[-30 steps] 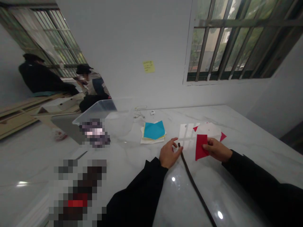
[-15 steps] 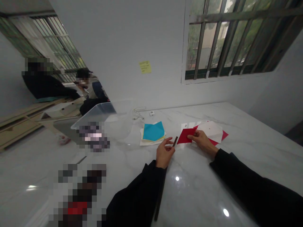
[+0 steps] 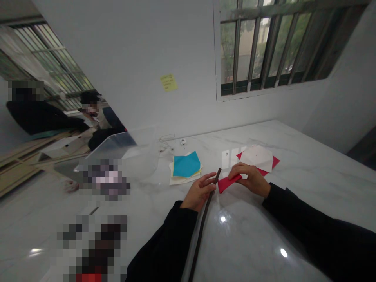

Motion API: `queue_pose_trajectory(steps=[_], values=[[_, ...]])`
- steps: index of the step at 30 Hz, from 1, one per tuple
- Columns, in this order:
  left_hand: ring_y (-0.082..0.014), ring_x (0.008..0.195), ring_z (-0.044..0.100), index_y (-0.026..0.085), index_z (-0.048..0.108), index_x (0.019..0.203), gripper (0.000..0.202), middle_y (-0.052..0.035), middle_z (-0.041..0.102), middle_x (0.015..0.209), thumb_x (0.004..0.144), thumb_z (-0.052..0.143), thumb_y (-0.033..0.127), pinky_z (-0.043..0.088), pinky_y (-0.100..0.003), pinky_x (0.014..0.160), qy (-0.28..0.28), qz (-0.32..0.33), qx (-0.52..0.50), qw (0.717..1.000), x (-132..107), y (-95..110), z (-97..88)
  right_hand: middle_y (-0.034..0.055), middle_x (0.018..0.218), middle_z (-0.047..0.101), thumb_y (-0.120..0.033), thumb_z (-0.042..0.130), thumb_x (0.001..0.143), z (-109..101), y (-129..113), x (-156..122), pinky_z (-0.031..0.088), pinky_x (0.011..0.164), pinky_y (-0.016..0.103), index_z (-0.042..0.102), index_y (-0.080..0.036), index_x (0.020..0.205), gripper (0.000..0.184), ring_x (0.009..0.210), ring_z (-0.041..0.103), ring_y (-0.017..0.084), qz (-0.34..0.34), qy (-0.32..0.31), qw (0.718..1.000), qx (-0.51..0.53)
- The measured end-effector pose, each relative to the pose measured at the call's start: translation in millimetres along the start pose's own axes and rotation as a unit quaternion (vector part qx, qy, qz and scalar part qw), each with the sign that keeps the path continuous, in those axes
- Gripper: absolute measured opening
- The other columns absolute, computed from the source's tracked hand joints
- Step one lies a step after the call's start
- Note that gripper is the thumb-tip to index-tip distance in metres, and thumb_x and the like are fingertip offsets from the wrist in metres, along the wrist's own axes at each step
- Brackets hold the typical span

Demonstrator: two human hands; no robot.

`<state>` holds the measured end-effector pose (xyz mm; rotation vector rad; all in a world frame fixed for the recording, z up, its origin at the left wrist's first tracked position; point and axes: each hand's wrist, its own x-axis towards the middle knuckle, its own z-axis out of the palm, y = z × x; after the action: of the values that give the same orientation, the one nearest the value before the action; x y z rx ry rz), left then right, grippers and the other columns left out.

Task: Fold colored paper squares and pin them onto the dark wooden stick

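Note:
My left hand (image 3: 199, 192) is closed round a long, thin dark-brown stick (image 3: 202, 224) near its upper end. The stick slants down past my left sleeve to the bottom edge. In my right hand (image 3: 253, 178) is a red paper-like piece (image 3: 227, 183), pinched between thumb and fingers and tilted, its pointed end close to the stick; whether they touch I cannot tell. Beyond my left hand lies a stack of cut pieces, a blue sheet (image 3: 186, 164) on top with yellow and white edges beneath. Behind my right hand, a white many-sided sheet (image 3: 258, 158) overlaps red pieces (image 3: 275, 162).
A clear plastic bin (image 3: 143, 156) stands at the left, near a thin cord (image 3: 166, 143) and a small white block (image 3: 183, 141) by the wall. A yellow note (image 3: 169, 82) hangs on the wall. Blurred-out items lie at lower left. Two people sit in the left background.
My right hand has turned the red piece, so it now shows as a narrower shape, lower and nearer the stick. More of the stick shows below my left hand. The view has shifted slightly.

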<state>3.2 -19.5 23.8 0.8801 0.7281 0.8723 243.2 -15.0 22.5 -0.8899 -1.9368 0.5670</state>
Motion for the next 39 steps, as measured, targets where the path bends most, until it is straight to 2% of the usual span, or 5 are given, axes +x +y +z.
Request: queue_pose_trajectory(steps=[7, 10, 17, 28, 39], values=[[-0.0094, 0.071, 0.058, 0.02, 0.067, 0.113, 0.052, -0.0051, 0.066, 0.099, 0.064, 0.082, 0.016, 0.044, -0.023, 0.066, -0.006, -0.006, 0.052, 0.999, -2.6, 6.9, 0.6, 0.0038, 0.088, 0.07, -0.028, 0.069, 0.085, -4.1, -0.6, -0.9, 0.052, 0.081, 0.036, 0.072, -0.024, 0.087, 0.005, 0.087, 0.063, 0.02, 0.001, 0.03, 1.0, -0.01], [-0.0074, 0.065, 0.054, 0.019, 0.069, 0.109, 0.049, -0.0046, 0.065, 0.1, 0.062, 0.082, 0.017, 0.042, -0.023, 0.063, -0.003, -0.006, 0.079, 0.997, -2.8, 8.0, 1.8, 0.0036, 0.088, 0.07, -0.028, 0.069, 0.084, -3.5, -2.4, -0.8, 0.052, 0.08, 0.035, 0.072, -0.024, 0.087, 0.005, 0.088, 0.064, 0.02, 0.0, 0.025, 1.0, -0.012], [-0.0083, 0.067, 0.055, 0.019, 0.072, 0.106, 0.046, -0.0068, 0.064, 0.111, 0.061, 0.08, 0.017, 0.04, -0.024, 0.063, -0.002, 0.002, 0.127, 0.992, -1.9, 4.9, 2.8, 0.0044, 0.089, 0.071, -0.027, 0.068, 0.086, -5.2, -9.1, 1.2, 0.052, 0.081, 0.034, 0.071, -0.023, 0.087, 0.006, 0.091, 0.065, 0.02, -0.03, 0.017, 0.999, -0.024], [-0.0143, 0.074, 0.06, 0.02, 0.07, 0.113, 0.049, -0.0068, 0.069, 0.103, 0.065, 0.08, 0.023, 0.043, -0.027, 0.071, -0.035, -0.013, 0.171, 0.985, -1.6, 2.4, 0.8, 0.0045, 0.087, 0.069, -0.032, 0.07, 0.084, -4.4, -5.7, 1.0, 0.053, 0.078, 0.034, 0.071, -0.023, 0.087, 0.01, 0.082, 0.064, 0.019, -0.006, 0.016, 1.0, -0.026], [-0.0108, 0.068, 0.057, 0.019, 0.07, 0.114, 0.05, -0.0058, 0.068, 0.096, 0.065, 0.081, 0.023, 0.042, -0.025, 0.067, -0.042, 0.004, 0.201, 0.979, -3.4, 6.2, 2.2, 0.0047, 0.084, 0.069, -0.035, 0.069, 0.084, -4.2, -3.7, 0.5, 0.053, 0.073, 0.032, 0.071, -0.022, 0.086, 0.013, 0.077, 0.065, 0.018, 0.007, 0.008, 0.999, -0.035]])
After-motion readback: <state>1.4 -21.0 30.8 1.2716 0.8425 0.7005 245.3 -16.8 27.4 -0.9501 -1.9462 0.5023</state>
